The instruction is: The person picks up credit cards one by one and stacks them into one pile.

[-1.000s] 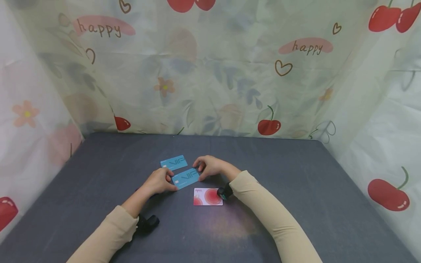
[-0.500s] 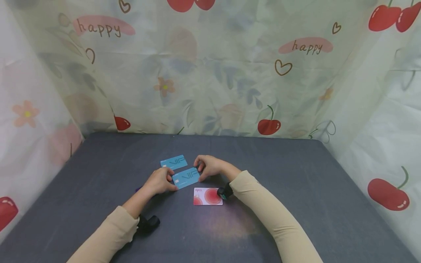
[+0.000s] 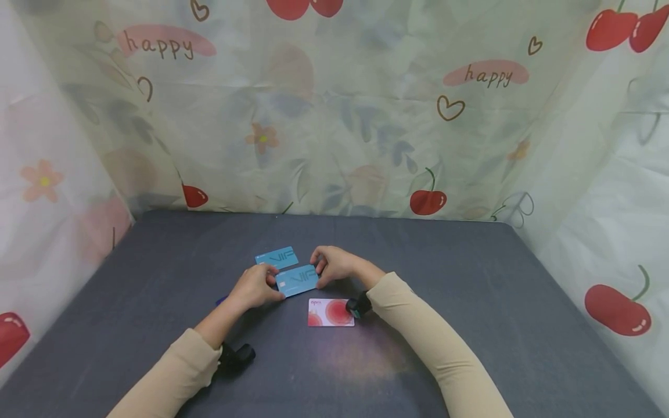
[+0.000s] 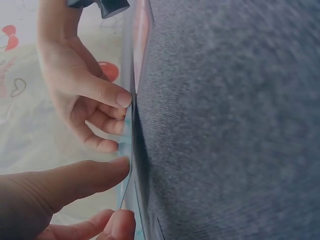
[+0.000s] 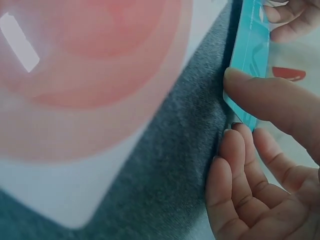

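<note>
Both hands hold one blue VIP card [image 3: 297,281] between them, close over the dark tabletop. My left hand [image 3: 255,287] pinches its left end, thumb at the near corner. At the right end my right hand [image 3: 335,265] pinches it, with the thumb [image 5: 250,90] along the near edge in the right wrist view and the other fingers curled beyond. Seen from the left wrist, the card is almost edge-on. A second blue VIP card [image 3: 277,256] lies just behind, partly covered by the left hand. Nearer the person lies a pink and white card [image 3: 326,313] with red circles.
The grey cloth tabletop [image 3: 444,278] spreads around the cards. A small purple-blue edge [image 3: 222,300] peeks out beside the left wrist, mostly hidden. The right wrist's black camera [image 3: 358,304] overlaps the pink card's right end. A patterned curtain [image 3: 334,128] closes off the back and sides.
The held blue card has shifted slightly right and away from the person, turning a little straighter, with both hands following it. The other cards stay where they were.
</note>
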Available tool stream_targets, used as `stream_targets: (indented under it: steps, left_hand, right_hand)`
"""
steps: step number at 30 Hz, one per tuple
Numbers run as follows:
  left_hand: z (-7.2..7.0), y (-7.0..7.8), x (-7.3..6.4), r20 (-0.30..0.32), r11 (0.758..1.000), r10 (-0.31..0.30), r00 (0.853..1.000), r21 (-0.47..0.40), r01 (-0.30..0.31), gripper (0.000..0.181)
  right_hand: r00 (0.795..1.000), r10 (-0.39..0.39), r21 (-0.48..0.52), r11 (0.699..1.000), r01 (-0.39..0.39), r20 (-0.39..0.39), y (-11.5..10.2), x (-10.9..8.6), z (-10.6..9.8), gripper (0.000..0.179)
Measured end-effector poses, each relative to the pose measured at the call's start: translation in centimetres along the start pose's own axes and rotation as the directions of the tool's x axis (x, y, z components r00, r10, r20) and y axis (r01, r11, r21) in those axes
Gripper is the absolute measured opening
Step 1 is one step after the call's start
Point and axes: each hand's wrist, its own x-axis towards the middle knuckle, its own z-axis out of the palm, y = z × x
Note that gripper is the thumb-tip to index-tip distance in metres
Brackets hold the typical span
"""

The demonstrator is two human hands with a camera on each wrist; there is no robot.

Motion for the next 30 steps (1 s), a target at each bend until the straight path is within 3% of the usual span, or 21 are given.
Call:
stream_targets:
  steps: [10, 20, 30]
  left_hand:
    - [-0.3, 0.6, 0.0, 0.003, 0.996, -0.017, 1.0, -0.087, 0.017, 0.059]
    - [-0.1, 0.9, 0.0, -0.021, 0.985, 0.019, 1.0, -0.169, -0.022, 0.062]
    - [-0.1, 1.2, -0.3, -0.024, 0.968, 0.055, 0.998, -0.243, -0.059, 0.065]
  right_hand:
    - [1.0, -0.023, 0.088, 0.996, 0.024, -0.016, 0.4, -0.7, -0.9, 0.048]
    - [0.998, -0.055, 0.195, 0.979, 0.06, -0.027, 0.7, -1.9, -1.5, 0.05]
    - [0.991, -0.11, 0.189, 0.974, 0.123, -0.079, 1.0, -3.2, -1.7, 0.05]
